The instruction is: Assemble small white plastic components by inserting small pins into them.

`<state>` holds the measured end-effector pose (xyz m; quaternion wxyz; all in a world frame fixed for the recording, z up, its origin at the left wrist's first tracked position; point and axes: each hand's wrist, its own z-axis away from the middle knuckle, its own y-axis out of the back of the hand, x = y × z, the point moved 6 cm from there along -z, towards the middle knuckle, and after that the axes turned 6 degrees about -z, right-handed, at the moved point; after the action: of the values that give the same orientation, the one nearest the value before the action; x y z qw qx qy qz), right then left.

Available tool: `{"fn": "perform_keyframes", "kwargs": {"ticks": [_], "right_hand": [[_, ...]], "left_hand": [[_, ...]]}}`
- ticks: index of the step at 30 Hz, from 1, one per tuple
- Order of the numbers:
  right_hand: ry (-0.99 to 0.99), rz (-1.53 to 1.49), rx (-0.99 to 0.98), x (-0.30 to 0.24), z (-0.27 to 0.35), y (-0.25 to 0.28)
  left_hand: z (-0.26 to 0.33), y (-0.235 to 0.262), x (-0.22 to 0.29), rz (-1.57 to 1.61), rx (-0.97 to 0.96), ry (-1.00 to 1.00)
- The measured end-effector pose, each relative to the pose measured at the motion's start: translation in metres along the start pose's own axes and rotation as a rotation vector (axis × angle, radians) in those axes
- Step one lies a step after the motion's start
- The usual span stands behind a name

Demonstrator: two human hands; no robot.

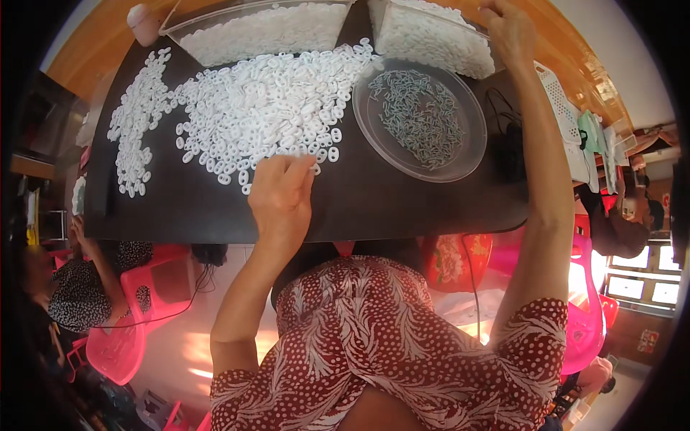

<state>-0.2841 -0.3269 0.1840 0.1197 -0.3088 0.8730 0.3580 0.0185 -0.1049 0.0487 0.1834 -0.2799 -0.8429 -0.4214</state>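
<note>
On the dark counter (388,215), a broad heap of white oval two-holed pieces (266,108) occupies the middle and serves as the landmark for this view. The left hand (282,195) lies at the near margin of the heap, its fingers bent and its thumb and forefinger drawn close together; whether a piece is pinched between them cannot be told. The right hand (510,34) is well apart from the left, far to the right of the heap, with the fingers curled; whether it grips anything cannot be told.

Beyond the heap stands a long clear bin (208,61), filled with similar white pieces. A second clear bin (460,66), also well filled, stands beyond the heap and to its right, with the right hand near its outer corner. Just to the right of the heap rests a round clear dish (379,144) containing loosely scattered grey screws (420,115). A narrower strip of white pieces (136,118) extends along the left of the heap and meets it at one place. A pale pink container (144,26) stands beyond the heap, at its far left. A dark cable (504,108) lies to the right of the heap, past the dish.
</note>
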Motion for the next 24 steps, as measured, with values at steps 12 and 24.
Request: {"fn": "perform_keyframes", "kwargs": {"ticks": [12,24], "right_hand": [[0.321,0.049,-0.010,-0.041,0.060,-0.008],[0.474,-0.138,-0.129,-0.084,0.109,-0.005]], "left_hand": [[-0.014,-0.030,0.002,-0.381,-0.178,-0.261],[-0.037,-0.047,0.007,-0.365,-0.171,-0.297]]}}
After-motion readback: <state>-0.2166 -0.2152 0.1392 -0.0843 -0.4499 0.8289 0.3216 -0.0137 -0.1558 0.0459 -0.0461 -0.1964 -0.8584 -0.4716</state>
